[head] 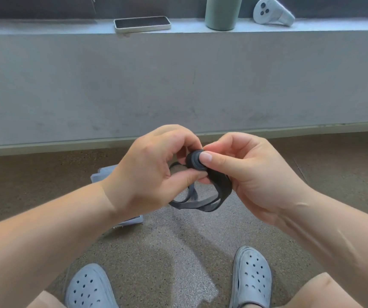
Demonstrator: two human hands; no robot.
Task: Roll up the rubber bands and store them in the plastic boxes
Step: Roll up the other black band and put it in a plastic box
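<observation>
1. Left hand (pixel 149 172): fingers curled, with the thumb and fingertips pinching the rolled end of the rubber band (pixel 219 184) from the left and below.
2. Right hand (pixel 252 174): fingers curled, with the thumb pressed flat on the face of the coil and the band's wide strap running across the fingers beneath.
3. Rubber band: dark and held in the air between both hands, above the floor (pixel 178 252). One end is wound into a tight disc. The rest hangs in loose loops under the hands, touching nothing else.
4. Plastic box (pixel 103 174): on the floor under the left wrist. Only two corners show, and its contents cannot be seen.
5. Open room: bare floor lies ahead of the hands up to the wall (pixel 178 85), and between the two clogs (pixel 89 287).
6. Ledge (pixel 45 25): a phone (pixel 142 23) lies at its front edge. A green cup (pixel 222 14) and a controller (pixel 272 12) stand further right, well apart from the hands.
</observation>
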